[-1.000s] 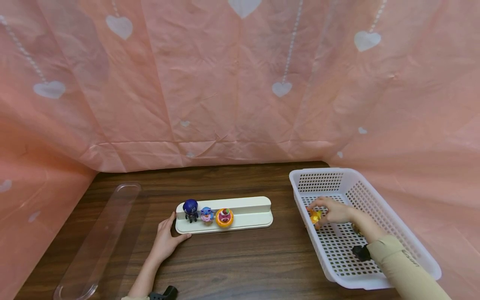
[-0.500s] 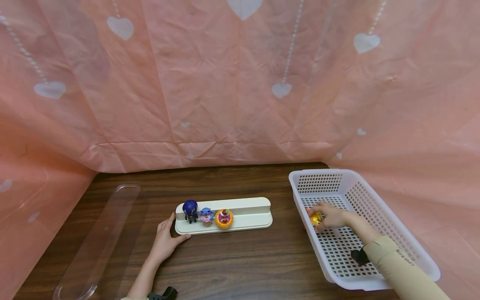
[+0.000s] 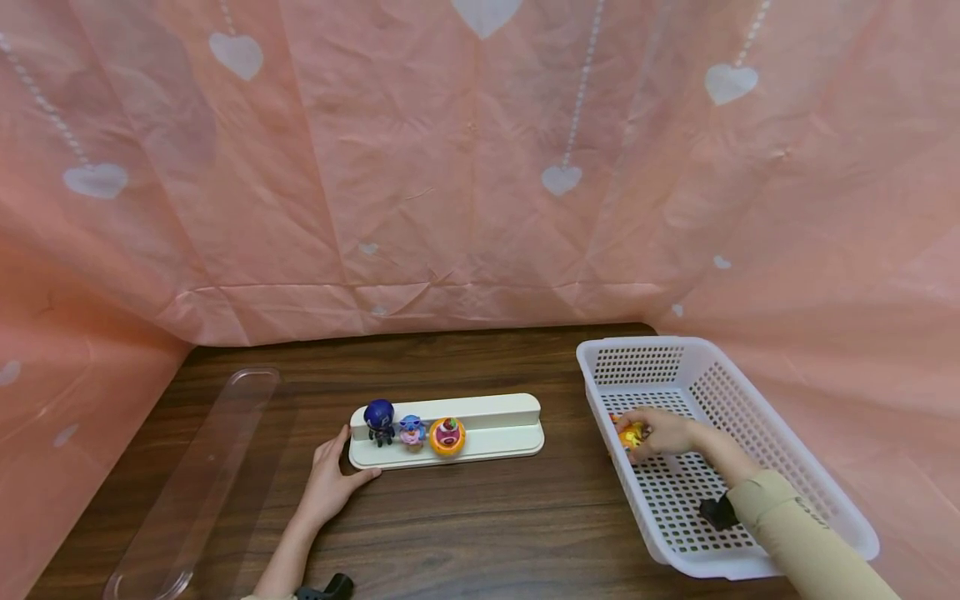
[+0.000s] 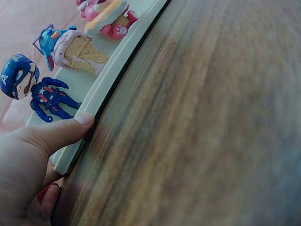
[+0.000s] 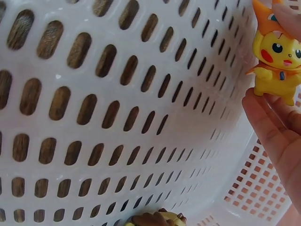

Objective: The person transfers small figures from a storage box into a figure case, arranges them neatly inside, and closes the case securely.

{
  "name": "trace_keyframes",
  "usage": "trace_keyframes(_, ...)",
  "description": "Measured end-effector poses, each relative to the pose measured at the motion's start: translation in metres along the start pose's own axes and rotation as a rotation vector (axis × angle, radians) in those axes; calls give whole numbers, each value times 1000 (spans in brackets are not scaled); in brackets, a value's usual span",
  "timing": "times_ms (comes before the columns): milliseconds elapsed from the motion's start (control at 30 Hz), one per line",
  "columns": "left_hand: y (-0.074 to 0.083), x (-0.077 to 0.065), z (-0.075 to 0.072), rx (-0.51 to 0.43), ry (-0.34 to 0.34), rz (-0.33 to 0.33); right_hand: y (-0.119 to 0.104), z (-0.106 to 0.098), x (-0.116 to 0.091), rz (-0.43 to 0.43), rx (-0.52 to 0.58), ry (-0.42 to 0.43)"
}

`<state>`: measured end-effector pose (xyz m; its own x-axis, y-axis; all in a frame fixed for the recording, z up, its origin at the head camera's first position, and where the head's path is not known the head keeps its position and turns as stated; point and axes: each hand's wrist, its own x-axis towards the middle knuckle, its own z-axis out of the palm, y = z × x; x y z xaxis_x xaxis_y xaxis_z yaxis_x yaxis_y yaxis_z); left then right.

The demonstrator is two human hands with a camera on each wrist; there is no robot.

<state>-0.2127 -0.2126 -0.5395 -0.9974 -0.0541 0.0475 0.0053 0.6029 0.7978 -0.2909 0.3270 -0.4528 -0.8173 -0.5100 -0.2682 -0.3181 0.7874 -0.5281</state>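
My left hand [image 3: 327, 485] grips the left end of a white stepped display stand [image 3: 502, 440], thumb along its front edge in the left wrist view. On the stand are a blue-helmeted figurine [image 4: 51, 96], a blue figurine on an ice-cream cone [image 4: 77, 49], and a pink figurine with an orange-rimmed ring [image 3: 447, 437]. Inside the white basket [image 3: 806, 467], near its left wall, my right hand [image 3: 663, 432] holds a yellow figurine [image 5: 277, 87] with an orange hood. In the right wrist view it stands upright between thumb and fingers.
A brown-topped figurine [image 5: 157, 219] lies lower in the basket, partly cut off. On the left of the wooden table [image 3: 480, 525] rests a long clear plastic cover [image 3: 198, 471]. A pink curtain [image 3: 420, 192] hangs behind and at both sides.
My right hand has lowered slightly within the basket and its fingers have closed around the yellow figurine. The left hand, the stand and its figurines stay in place.
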Motion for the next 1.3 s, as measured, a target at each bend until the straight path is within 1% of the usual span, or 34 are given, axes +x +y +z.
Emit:
trace_keyframes(133, 1, -1, 0, 3, 0, -5, 0, -3, -1, -25, 30, 0)
trace_keyframes(267, 2, -1, -1, 4, -1, -9, -1, -9, -3, -19, 37, -1)
trace_keyframes(367, 3, -1, -1, 4, 2, -8, -1, -13, -5, -20, 35, 15)
trace_keyframes(567, 4, -1, 0, 10, 11, 1, -2, -16, -6, -4, 40, 77)
trace_keyframes(733, 5, -2, -1, 13, 4, -5, 0, -16, -6, -20, 43, 122)
trace_keyframes(933, 5, -2, -2, 14, -1, -7, -2, -17, -8, -18, 10, 220)
trace_keyframes(1133, 4, -1, -1, 18, 3, -3, -4, -20, -10, -50, 99, 287)
trace_keyframes(1167, 4, -1, -1, 18, 3, -4, -4, -20, -10, -46, 126, 287)
trace_keyframes(1300, 3, -1, -1, 20, 1, -3, -7, -23, -12, 23, 190, 273)
